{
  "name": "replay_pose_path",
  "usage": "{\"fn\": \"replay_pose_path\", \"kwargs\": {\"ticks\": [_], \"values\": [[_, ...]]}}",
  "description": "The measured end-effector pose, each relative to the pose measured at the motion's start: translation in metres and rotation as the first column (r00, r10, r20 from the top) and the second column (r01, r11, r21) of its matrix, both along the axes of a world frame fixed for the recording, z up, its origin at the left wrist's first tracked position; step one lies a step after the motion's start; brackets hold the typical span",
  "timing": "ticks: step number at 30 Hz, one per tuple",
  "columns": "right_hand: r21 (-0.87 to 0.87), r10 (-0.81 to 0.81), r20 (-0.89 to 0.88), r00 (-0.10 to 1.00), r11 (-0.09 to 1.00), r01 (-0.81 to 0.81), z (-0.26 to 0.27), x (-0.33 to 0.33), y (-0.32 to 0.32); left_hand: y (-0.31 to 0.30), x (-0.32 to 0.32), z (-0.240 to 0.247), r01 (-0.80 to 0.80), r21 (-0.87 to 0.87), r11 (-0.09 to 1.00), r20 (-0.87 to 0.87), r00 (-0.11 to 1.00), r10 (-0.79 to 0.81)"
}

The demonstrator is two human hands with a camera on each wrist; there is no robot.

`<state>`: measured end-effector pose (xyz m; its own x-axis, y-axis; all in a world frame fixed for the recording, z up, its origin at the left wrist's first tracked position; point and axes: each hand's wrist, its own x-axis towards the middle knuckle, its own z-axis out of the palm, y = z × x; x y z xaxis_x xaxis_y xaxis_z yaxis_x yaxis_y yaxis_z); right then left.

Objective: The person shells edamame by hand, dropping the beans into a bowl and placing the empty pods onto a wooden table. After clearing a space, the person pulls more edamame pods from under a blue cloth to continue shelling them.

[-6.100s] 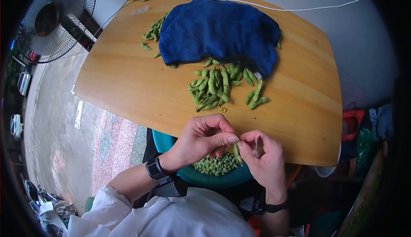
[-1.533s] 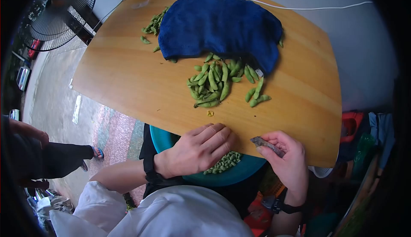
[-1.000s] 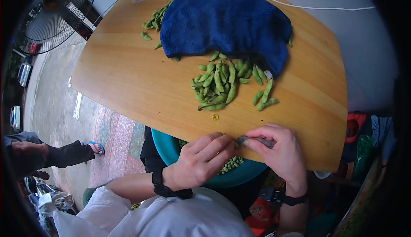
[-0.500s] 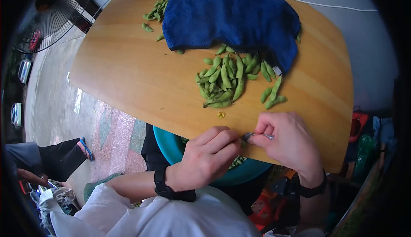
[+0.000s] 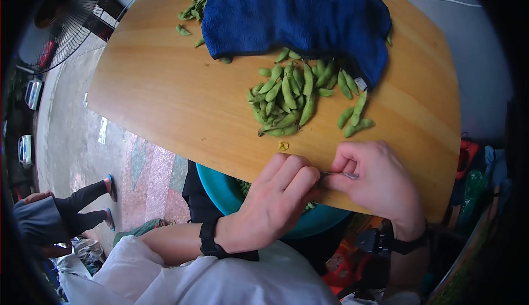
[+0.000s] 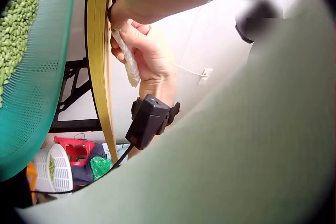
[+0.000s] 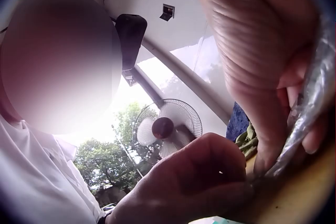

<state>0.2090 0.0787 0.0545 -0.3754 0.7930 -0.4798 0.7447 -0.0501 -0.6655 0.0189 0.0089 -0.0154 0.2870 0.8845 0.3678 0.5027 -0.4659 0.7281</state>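
Note:
At the table's near edge, my right hand (image 5: 377,184) pinches a slim strip (image 5: 341,175) with a dark tip, its length covered in crinkled clear plastic as the left wrist view shows. My left hand (image 5: 267,206) meets it there, thumb and fingers curled at the dark end; the fingertips are mostly hidden in the head view. A heap of green edamame pods (image 5: 284,101) lies just beyond the hands, with a few pods (image 5: 355,115) to its right. Below the hands sits a teal basin (image 5: 212,186) holding shelled green beans (image 6: 18,29).
A blue towel (image 5: 292,15) covers the far part of the wooden table (image 5: 165,95), with more pods (image 5: 198,7) at its left. A yellow scrap (image 5: 283,146) lies near the edge. A fan (image 5: 60,18) stands left; another person (image 5: 41,217) is on the floor side.
Earlier both hands held a pod over the basin. The left hand then came to the strip's dark tip, and both hands shifted slightly right. The other person appeared at the left and moved.

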Motion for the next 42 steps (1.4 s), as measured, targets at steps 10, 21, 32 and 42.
{"fn": "replay_pose_path", "kwargs": {"ticks": [10,21,32,42], "values": [[0.037,0.033,0.120,0.992,0.999,-0.037,0.007,-0.007,-0.001,0.005,-0.007,0.003,0.108,0.020,0.994,-0.117,0.988,-0.104],[0.148,0.021,0.134,0.991,0.988,-0.041,0.000,-0.004,-0.012,0.018,-0.023,0.001,0.310,0.152,0.939,-0.218,0.937,-0.274],[0.173,-0.112,0.009,0.994,0.979,0.109,-0.005,-0.001,-0.039,0.002,-0.024,0.010,0.137,0.085,0.987,-0.161,0.979,-0.123],[0.315,-0.176,-0.149,0.973,0.924,0.216,-0.026,-0.014,-0.056,-0.009,-0.027,0.003,0.140,0.116,0.983,-0.074,0.988,-0.132]]}}
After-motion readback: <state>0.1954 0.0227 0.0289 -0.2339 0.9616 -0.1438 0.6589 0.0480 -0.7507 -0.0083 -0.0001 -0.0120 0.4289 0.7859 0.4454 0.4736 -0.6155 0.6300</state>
